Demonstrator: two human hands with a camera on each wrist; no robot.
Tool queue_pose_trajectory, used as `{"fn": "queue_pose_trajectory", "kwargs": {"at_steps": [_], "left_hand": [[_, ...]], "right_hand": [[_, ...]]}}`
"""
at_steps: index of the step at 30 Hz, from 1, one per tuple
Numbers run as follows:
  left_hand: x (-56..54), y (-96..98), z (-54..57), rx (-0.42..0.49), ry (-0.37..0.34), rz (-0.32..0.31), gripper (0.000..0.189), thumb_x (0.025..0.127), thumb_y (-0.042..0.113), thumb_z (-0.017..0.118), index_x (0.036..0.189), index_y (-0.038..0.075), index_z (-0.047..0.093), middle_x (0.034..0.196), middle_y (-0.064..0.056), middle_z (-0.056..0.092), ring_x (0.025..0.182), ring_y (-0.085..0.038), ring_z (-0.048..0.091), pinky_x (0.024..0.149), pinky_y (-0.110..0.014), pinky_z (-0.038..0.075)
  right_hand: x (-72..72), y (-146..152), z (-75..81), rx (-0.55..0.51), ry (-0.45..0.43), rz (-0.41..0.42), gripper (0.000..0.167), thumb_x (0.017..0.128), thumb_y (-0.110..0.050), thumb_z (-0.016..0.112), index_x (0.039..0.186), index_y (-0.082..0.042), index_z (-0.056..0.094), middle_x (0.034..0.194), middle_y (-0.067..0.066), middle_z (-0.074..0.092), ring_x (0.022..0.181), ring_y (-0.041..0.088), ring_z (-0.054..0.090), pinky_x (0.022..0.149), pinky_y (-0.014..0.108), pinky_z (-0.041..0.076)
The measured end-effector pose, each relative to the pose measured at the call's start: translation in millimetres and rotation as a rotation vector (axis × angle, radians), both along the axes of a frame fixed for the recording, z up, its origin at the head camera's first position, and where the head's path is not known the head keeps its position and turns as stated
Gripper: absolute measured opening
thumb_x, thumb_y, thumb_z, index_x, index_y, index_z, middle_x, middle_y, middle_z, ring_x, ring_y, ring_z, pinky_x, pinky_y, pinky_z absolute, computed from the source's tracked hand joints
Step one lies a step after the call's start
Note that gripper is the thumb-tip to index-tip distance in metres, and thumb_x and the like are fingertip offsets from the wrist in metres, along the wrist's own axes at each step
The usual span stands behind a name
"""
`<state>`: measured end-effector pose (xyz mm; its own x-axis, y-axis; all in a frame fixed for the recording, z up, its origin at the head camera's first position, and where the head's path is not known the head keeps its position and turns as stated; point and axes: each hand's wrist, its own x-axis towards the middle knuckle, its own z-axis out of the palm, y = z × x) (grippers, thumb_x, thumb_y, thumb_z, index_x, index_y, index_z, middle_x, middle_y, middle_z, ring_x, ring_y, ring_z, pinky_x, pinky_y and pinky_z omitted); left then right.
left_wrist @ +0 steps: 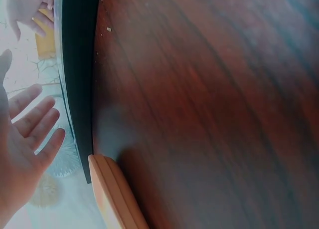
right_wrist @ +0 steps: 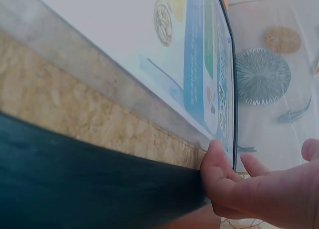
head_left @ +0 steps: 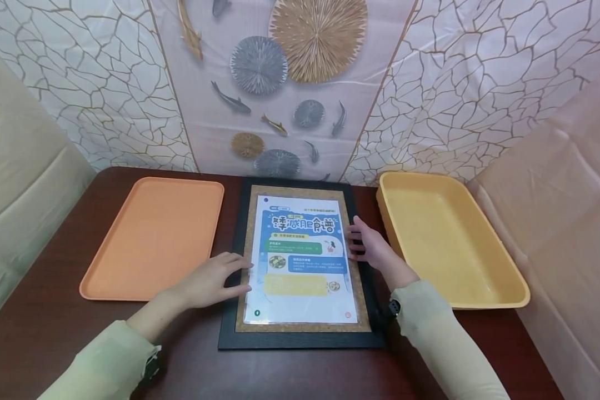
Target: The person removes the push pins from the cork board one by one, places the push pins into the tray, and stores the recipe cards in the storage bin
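Observation:
A cork board (head_left: 300, 328) in a black frame lies on the table, bearing a printed laminated sheet (head_left: 300, 305) with a blue heading and Chinese text. Small round pin heads in purple, green and pinkish orange show at three of the sheet's corners. My left hand (head_left: 215, 280) is over the sheet's left edge, fingers loosely extended and holding nothing. At the opposite edge is my right hand (head_left: 372, 244), its fingertips right by the sheet's border with fingers relaxed. The right wrist view shows that hand (right_wrist: 249, 186) low beside the cork strip (right_wrist: 99, 109) and black frame.
An orange tray (head_left: 155, 239) lies left of the board, close to my left forearm. To the right stands a deeper yellow tray (head_left: 445, 239), with my right sleeve near its front corner. A patterned cloth (head_left: 220, 144) hangs behind the dark wooden table (head_left: 190, 355).

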<state>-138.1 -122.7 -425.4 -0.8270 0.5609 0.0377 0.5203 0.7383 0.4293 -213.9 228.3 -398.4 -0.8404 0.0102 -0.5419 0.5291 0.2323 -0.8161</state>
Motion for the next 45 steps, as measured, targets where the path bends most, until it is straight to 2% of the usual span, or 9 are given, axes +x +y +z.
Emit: {"fn": "queue_pose_trajectory", "kwargs": {"at_steps": [4,6,11,14,17,24,31,37,45], "left_hand": [[0.6,3.6,-0.6,-0.011,-0.031,-0.011,0.050,0.084,0.046,0.064,0.122,0.014,0.062,0.123,-0.005,0.061,0.106,-0.017,0.055,0.088,-0.037,0.049],[1.1,6.4,-1.1,-0.009,-0.057,-0.020,0.048,0.084,0.045,0.064,0.121,0.014,0.063,0.123,-0.005,0.061,0.109,-0.018,0.055,0.091,-0.039,0.048],[2.0,13.9,-4.7,0.026,-0.111,-0.056,0.042,0.084,0.040,0.066,0.118,0.015,0.064,0.124,-0.004,0.062,0.112,-0.018,0.056,0.094,-0.041,0.047],[2.0,17.6,-7.5,0.048,-0.133,-0.087,0.039,0.084,0.037,0.067,0.115,0.015,0.066,0.117,-0.002,0.065,0.102,-0.013,0.057,0.089,-0.036,0.048],[1.5,20.0,-9.4,0.068,-0.152,-0.122,0.031,0.083,0.033,0.069,0.109,0.015,0.069,0.105,0.002,0.067,0.089,-0.008,0.055,0.080,-0.029,0.048],[2.8,22.1,-9.5,0.070,-0.206,-0.178,0.013,0.080,0.030,0.072,0.088,0.020,0.069,0.077,0.009,0.056,0.071,-0.004,0.047,0.064,-0.018,0.041],[4.7,24.3,-11.3,0.055,-0.210,-0.216,0.007,0.080,0.026,0.072,0.079,0.021,0.067,0.070,0.012,0.054,0.065,-0.002,0.045,0.061,-0.018,0.040],[6.2,27.8,-9.8,0.037,-0.219,-0.202,0.006,0.080,0.022,0.072,0.077,0.020,0.067,0.068,0.013,0.053,0.064,-0.002,0.046,0.060,-0.018,0.040],[4.5,34.5,-4.1,-0.006,-0.311,-0.162,0.011,0.081,0.019,0.072,0.072,0.019,0.065,0.062,0.010,0.050,0.062,-0.005,0.046,0.059,-0.021,0.038]], "right_hand": [[-2.3,3.4,-1.0,-0.042,-0.014,-0.033,0.066,0.097,-0.052,0.030,0.145,-0.007,0.029,0.148,0.017,0.032,0.120,0.030,0.038,0.102,0.041,0.039],[-4.3,4.3,-3.0,-0.015,-0.002,-0.024,0.062,0.099,-0.047,0.031,0.145,-0.005,0.030,0.146,0.018,0.035,0.118,0.029,0.040,0.103,0.041,0.038],[-9.7,6.6,-10.9,0.191,0.069,0.082,0.049,0.099,-0.029,0.044,0.137,0.001,0.041,0.135,0.023,0.047,0.115,0.032,0.052,0.101,0.040,0.042],[-12.2,9.5,-15.0,0.291,0.102,0.139,0.044,0.096,-0.022,0.051,0.133,0.002,0.047,0.128,0.023,0.054,0.107,0.031,0.058,0.095,0.039,0.048],[-13.7,12.5,-17.7,0.329,0.120,0.178,0.042,0.094,-0.017,0.055,0.131,0.001,0.048,0.125,0.023,0.056,0.100,0.029,0.062,0.090,0.038,0.050],[-16.9,15.9,-21.4,0.315,0.125,0.215,0.044,0.092,-0.011,0.058,0.133,0.001,0.045,0.122,0.025,0.058,0.087,0.022,0.067,0.082,0.033,0.054],[-19.9,17.7,-25.0,0.304,0.113,0.223,0.047,0.092,-0.012,0.058,0.135,0.000,0.043,0.124,0.026,0.056,0.084,0.019,0.066,0.080,0.031,0.054],[-20.5,16.9,-25.7,0.307,0.102,0.211,0.048,0.092,-0.012,0.058,0.136,-0.001,0.043,0.125,0.024,0.057,0.088,0.021,0.066,0.081,0.031,0.054],[-19.9,16.2,-25.2,0.307,0.116,0.221,0.047,0.092,-0.010,0.058,0.135,0.000,0.044,0.122,0.025,0.058,0.086,0.021,0.066,0.081,0.031,0.054]]}}
